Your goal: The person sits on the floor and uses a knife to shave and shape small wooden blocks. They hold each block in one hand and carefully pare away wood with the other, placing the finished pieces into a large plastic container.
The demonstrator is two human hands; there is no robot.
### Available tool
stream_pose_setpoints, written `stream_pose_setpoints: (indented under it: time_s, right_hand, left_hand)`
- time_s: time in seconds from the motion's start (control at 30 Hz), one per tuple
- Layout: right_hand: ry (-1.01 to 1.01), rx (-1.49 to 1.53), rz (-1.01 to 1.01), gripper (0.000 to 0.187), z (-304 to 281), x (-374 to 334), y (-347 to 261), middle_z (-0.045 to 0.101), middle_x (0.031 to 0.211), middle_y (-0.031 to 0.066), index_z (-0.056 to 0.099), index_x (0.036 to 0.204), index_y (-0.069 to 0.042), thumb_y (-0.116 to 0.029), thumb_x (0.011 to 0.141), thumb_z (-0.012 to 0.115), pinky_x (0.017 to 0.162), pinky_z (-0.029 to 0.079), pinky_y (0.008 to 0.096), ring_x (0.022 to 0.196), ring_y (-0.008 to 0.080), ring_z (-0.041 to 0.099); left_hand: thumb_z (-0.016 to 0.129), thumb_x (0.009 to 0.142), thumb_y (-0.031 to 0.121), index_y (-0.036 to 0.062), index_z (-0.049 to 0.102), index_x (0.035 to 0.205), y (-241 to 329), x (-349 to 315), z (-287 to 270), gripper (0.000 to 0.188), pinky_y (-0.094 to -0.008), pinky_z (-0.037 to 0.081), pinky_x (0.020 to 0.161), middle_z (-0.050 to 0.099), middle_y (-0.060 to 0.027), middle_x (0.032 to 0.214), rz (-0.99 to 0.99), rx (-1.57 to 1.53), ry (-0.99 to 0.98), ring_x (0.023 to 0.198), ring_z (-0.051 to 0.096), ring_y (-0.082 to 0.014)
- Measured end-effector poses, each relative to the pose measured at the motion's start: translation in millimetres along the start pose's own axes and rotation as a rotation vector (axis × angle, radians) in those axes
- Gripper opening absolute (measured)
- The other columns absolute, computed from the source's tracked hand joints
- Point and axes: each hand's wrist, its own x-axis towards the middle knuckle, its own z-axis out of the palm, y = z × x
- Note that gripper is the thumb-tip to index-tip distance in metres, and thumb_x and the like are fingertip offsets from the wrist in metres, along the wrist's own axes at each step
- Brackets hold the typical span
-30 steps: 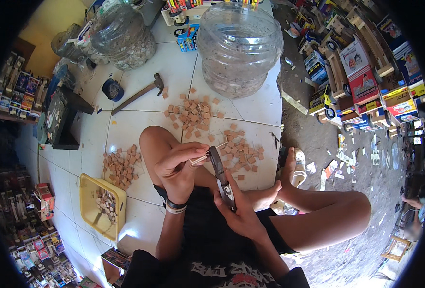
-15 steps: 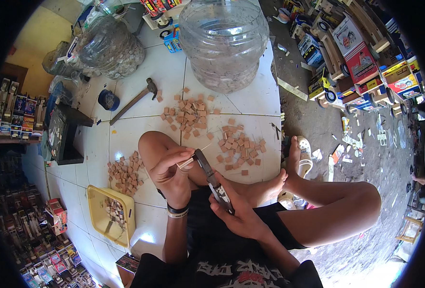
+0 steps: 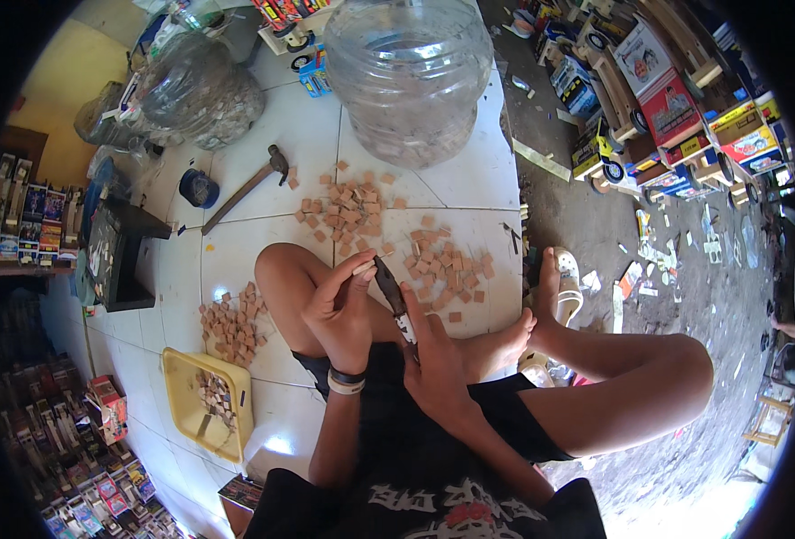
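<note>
Between the fingertips of my left hand (image 3: 343, 314) is a small wooden piece (image 3: 365, 268), partly hidden by the fingers. My right hand (image 3: 438, 373) is closed around a pair of dark pliers (image 3: 388, 289) with white patches on the grip. The pliers' jaw end touches or nearly touches the wooden piece; I cannot tell which. On the white tiles beyond my hands lie one pile of small wooden squares (image 3: 348, 211) and another pile of wooden squares with thin pins (image 3: 442, 260). A third pile of wooden squares (image 3: 234, 325) lies left of my bent knee.
A yellow bin (image 3: 245, 409) with small pieces inside lies at the left. Farther off are a hammer (image 3: 245, 190), a blue cup (image 3: 199, 189), a black box (image 3: 137, 269) and a large clear plastic jar (image 3: 406, 99). Toy trucks (image 3: 667, 112) stand at the right.
Both hands have risen slightly, away from my body. The pliers have turned a little, and their jaw end has moved up beside the left fingertips.
</note>
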Motion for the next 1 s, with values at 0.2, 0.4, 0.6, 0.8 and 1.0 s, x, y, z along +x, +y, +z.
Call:
stream_pose_setpoints:
  time_s: [0.2,0.4,0.6,0.8,1.0]
  right_hand:
    - [0.142,0.131,-0.140,0.074,-20,6,17,0.054,0.131,0.0272,0.028,0.164,-0.010,0.006,0.097,0.055,0.095,0.049,0.0481,0.117,0.0467,0.058]
    - [-0.054,0.193,-0.200,0.068,-52,-4,26,0.046,0.151,0.0265,0.025,0.162,-0.002,0.003,0.101,0.053,0.113,0.041,0.0444,0.140,0.0406,0.047]
    - [-0.202,0.297,-0.148,0.068,-47,-9,16,0.036,0.163,0.0232,0.024,0.162,-0.002,0.000,0.102,0.055,0.121,0.031,0.0430,0.152,0.0351,0.035]
    - [-0.219,0.314,-0.126,0.067,-46,-8,14,0.038,0.161,0.0240,0.025,0.162,0.000,0.000,0.102,0.056,0.122,0.030,0.0424,0.151,0.0362,0.037]
    - [-0.120,0.081,-0.227,0.066,-35,-12,13,0.043,0.158,0.0188,0.023,0.162,0.002,-0.005,0.105,0.056,0.111,0.042,0.0361,0.131,0.0256,0.054]
  left_hand:
    - [0.068,0.101,0.009,-0.0086,0.070,0.114,13,22,-19,0.022,-0.0335,0.063,0.085,0.076,-0.0156,0.101,-0.337,-0.295,-0.034,0.092,0.075,-0.0226]
    - [0.071,0.101,0.021,-0.0087,0.069,0.115,26,29,-39,0.032,-0.0346,0.064,0.081,0.076,-0.0176,0.098,-0.477,-0.301,-0.171,0.086,0.077,-0.0250]
    - [0.070,0.101,0.015,-0.0101,0.068,0.114,31,22,-34,0.029,-0.0341,0.065,0.080,0.076,-0.0191,0.098,-0.509,-0.324,-0.238,0.087,0.077,-0.0253]
    - [0.070,0.100,0.011,-0.0105,0.067,0.113,29,20,-32,0.026,-0.0330,0.065,0.080,0.076,-0.0200,0.099,-0.517,-0.359,-0.248,0.089,0.077,-0.0258]
    - [0.070,0.100,0.010,-0.0106,0.067,0.112,26,14,-24,0.024,-0.0344,0.065,0.081,0.076,-0.0194,0.096,-0.471,-0.400,-0.153,0.088,0.077,-0.0256]
